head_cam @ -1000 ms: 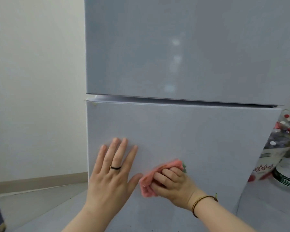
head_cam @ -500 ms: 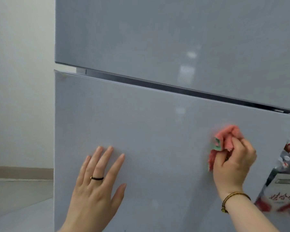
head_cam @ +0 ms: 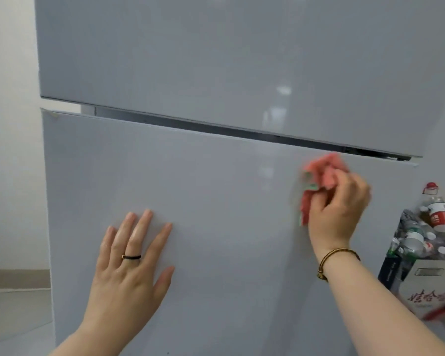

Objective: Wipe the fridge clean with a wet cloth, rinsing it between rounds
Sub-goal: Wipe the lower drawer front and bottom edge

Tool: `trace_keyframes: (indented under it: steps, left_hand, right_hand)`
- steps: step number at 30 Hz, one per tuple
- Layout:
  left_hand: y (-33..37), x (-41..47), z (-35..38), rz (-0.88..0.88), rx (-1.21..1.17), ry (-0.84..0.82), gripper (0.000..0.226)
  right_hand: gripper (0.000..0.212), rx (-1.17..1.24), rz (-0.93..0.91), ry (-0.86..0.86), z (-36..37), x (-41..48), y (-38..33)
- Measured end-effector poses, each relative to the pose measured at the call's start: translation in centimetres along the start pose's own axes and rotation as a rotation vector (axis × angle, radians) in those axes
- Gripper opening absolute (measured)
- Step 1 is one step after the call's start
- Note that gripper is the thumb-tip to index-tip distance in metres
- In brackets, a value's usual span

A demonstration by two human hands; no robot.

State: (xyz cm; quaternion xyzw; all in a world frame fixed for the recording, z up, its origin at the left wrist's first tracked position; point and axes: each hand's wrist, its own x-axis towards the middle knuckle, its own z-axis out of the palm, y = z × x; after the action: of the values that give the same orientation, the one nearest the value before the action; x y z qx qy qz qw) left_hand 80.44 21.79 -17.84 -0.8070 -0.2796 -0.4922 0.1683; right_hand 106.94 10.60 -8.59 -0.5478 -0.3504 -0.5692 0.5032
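Head cam: the pink cloth [head_cam: 321, 173] is bunched up in the right hand [head_cam: 337, 209], fingers curled round it, and pressed against the fridge [head_cam: 216, 188] on the lower door, up near the right end of the dark gap under the upper door [head_cam: 216, 60]. The left hand [head_cam: 129, 265] lies flat on the same door with its fingers spread and nothing in them.

The cloth looks soft and floppy, probably light even when wet, so a loose wad in the palm seems the way to hold it. The doors are smooth, glossy, flat grey panels, likely slick once damp. Plastic bottles [head_cam: 437, 214] sit in a box [head_cam: 427, 286] to the right.
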Motion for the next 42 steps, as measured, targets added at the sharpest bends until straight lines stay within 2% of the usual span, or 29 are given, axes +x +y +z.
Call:
trace_keyframes:
  steps: [2, 3, 4, 6, 8, 10, 13, 15, 17, 19, 21, 23, 24, 26, 28, 30, 32, 33, 35, 37, 38, 39, 40, 41, 42]
  left_hand:
    - [0.3, -0.2, 0.3, -0.041, -0.035, 0.016, 0.053]
    - [0.4, -0.2, 0.5, -0.038, -0.046, 0.021, 0.053]
    - [0.3, -0.1, 0.6, -0.019, -0.057, 0.024, 0.052]
    - [-0.6, -0.1, 0.4, 0.043, -0.088, 0.033, 0.047]
    - [-1.7, -0.3, -0.1, 0.075, -0.149, 0.023, 0.046]
    - [-2.7, -0.6, -0.8, 0.081, -0.167, -0.016, 0.048]
    - [-3.9, -1.0, -1.2, 0.118, -0.108, -0.096, 0.051]
    - [-4.3, -1.2, -1.2, 0.143, -0.076, -0.098, 0.051]
    - [-4.3, -1.4, -1.1, 0.151, -0.062, -0.08, 0.05]
    - [-4.4, -1.5, -0.8, 0.165, -0.055, -0.04, 0.044]
    - [-4.3, -1.5, -0.6, 0.169, -0.049, -0.024, 0.048]
    - [-4.3, -1.5, -0.5, 0.167, -0.02, -0.008, 0.045]
    - [-4.2, -1.5, -0.4, 0.16, -0.01, -0.017, 0.046]
    - [-4.1, -1.7, -0.3, 0.142, -0.005, -0.03, 0.049]
    - [-4.2, -1.7, -0.2, 0.146, 0.018, -0.013, 0.049]
    - [-4.4, -1.9, 0.0, 0.17, 0.033, 0.007, 0.048]
    - [-4.7, -2.0, 0.3, 0.19, 0.037, 0.033, 0.049]
    - [-4.6, -2.1, 0.5, 0.185, 0.036, 0.042, 0.05]
    - [-3.9, -2.2, 0.8, 0.132, 0.037, 0.065, 0.052]
    - [-2.5, -2.4, 1.3, 0.036, 0.024, 0.089, 0.058]
    - [-1.7, -2.4, 1.5, -0.025, 0.012, 0.085, 0.063]
    - [-1.0, -2.3, 1.6, -0.084, 0.0, 0.072, 0.069]
    - [-0.3, -2.2, 1.9, -0.133, -0.016, 0.054, 0.074]
    - [0.2, -2.1, 2.0, -0.167, -0.028, 0.041, 0.077]
    - [0.5, -2.1, 2.3, -0.176, -0.032, 0.043, 0.079]
  right_hand:
    - [0.034, 0.039, 0.399, 0.125, 0.7, 0.8, -2.4]
    - [0.035, 0.066, 0.492, 0.148, 1.3, 1.0, -4.3]
    - [0.034, 0.101, 0.471, 0.151, 1.9, 1.1, -6.6]
    - [0.03, 0.19, 0.212, 0.096, 3.2, 0.5, -11.7]
    - [0.028, 0.293, -0.085, -0.04, 4.6, -0.3, -16.8]
    - [0.03, 0.352, -0.304, -0.163, 5.6, -0.7, -20.4]
    - [0.03, 0.375, -0.501, -0.234, 6.0, -0.4, -19.0]
    - [0.026, 0.312, -0.544, -0.181, 5.6, -0.3, -15.4]
    - [0.025, 0.24, -0.42, -0.078, 5.0, -0.3, -12.5]
    - [0.027, 0.188, -0.188, 0.015, 5.0, -0.6, -12.2]
    - [0.03, 0.158, 0.019, 0.064, 5.3, -0.7, -14.5]
    - [0.032, 0.211, 0.069, 0.052, 5.8, -0.6, -17.8]
    - [0.033, 0.238, -0.017, -0.01, 6.0, -0.9, -19.4]
    - [0.034, 0.279, -0.332, -0.176, 6.0, -2.2, -21.4]
    - [0.032, 0.302, -0.576, -0.253, 5.7, -2.1, -20.4]
    - [0.028, 0.265, -0.641, -0.242, 5.1, -1.2, -16.7]
    - [0.026, 0.134, -0.494, -0.155, 4.0, -0.5, -11.1]
    - [0.028, 0.056, -0.326, -0.094, 3.1, -0.3, -8.2]
    - [0.034, 0.021, 0.175, 0.065, 1.1, 0.4, -3.2]
    - [0.036, 0.087, 0.803, 0.188, -0.5, 1.4, -1.0]
    - [0.037, 0.084, 1.008, 0.209, -0.6, 1.6, -0.5]
    - [0.037, 0.057, 1.088, 0.189, -0.3, 1.5, -1.0]
    - [0.037, 0.012, 1.036, 0.167, 0.1, 1.1, -2.0]
    - [0.038, -0.008, 0.838, 0.156, 0.5, 0.5, -3.6]
    - [0.038, 0.016, 0.535, 0.128, 0.7, -0.4, -5.0]
